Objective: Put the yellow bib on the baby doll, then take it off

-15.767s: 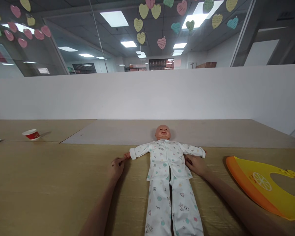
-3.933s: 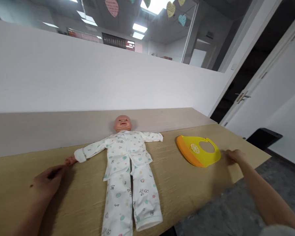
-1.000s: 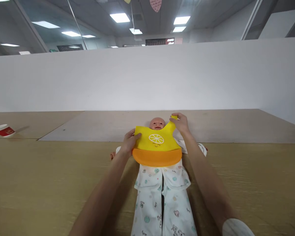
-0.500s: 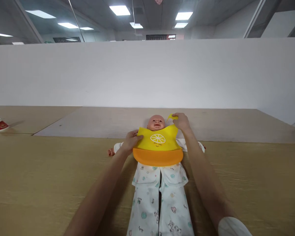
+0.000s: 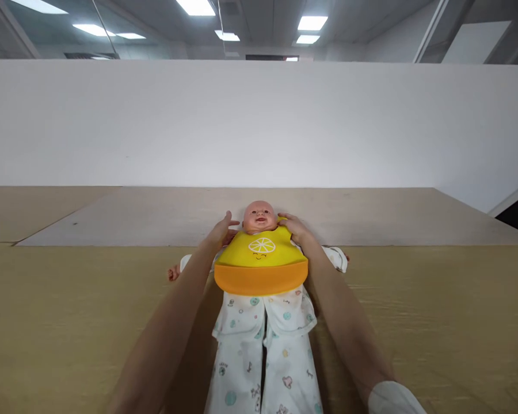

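A baby doll point(image 5: 259, 215) in white patterned pyjamas lies on its back on the wooden table point(image 5: 69, 322), head away from me. A yellow bib point(image 5: 261, 259) with an orange pocket and a lemon print covers its chest. My left hand point(image 5: 222, 228) is at the doll's left shoulder beside the neck, thumb raised, fingers curled behind the bib's top. My right hand point(image 5: 296, 228) is at the other side of the neck, fingers closed on the bib's strap end. Both forearms run along the doll's sides.
A white partition wall point(image 5: 259, 123) rises behind the table. A paler board point(image 5: 371, 215) lies under the doll's head. The doll's small hand point(image 5: 172, 273) sticks out at the left. Ceiling lights show above the wall.
Both hands have moved in to the doll's neck, carrying the bib's strap ends behind it. The bib sits lower on the chest. The red cup at the left has left the view.
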Motion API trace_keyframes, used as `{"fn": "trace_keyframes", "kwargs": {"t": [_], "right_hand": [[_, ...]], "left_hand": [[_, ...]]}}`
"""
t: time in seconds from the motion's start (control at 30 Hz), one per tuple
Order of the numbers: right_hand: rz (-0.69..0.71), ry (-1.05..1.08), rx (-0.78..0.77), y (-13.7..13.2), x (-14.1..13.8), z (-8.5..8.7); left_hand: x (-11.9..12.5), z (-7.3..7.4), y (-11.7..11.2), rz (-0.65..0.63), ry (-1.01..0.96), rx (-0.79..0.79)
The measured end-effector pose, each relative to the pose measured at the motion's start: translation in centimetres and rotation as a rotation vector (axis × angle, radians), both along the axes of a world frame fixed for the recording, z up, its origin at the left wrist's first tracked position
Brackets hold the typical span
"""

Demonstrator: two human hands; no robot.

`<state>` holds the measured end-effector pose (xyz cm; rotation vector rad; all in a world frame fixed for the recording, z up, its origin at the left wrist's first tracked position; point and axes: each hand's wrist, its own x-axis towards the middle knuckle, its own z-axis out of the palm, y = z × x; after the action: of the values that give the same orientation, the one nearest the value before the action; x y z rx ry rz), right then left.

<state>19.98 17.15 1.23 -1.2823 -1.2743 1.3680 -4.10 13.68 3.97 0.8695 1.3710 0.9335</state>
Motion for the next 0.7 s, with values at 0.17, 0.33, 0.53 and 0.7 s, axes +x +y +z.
{"fn": "trace_keyframes", "kwargs": {"t": [0.17, 0.33, 0.53, 0.7], "right_hand": [[0.070, 0.274, -0.125, -0.1, -0.3, -0.1], [0.052, 0.421, -0.039, -0.6, -0.8, 1.6], [0.059, 0.394, 0.049, -1.7, -1.3, 3.6], [0.160, 0.269, 0.120, -0.9, -2.0, 3.1]], "left_hand": [[0.7, -0.3, 1.5, -0.012, -0.069, -0.005], [0.7, 0.1, 0.3, 0.048, -0.246, 0.030], [0.7, 0.0, 0.4, 0.014, -0.550, 0.153], [1.2, 0.1, 0.2, -0.034, -0.613, 0.193]]}}
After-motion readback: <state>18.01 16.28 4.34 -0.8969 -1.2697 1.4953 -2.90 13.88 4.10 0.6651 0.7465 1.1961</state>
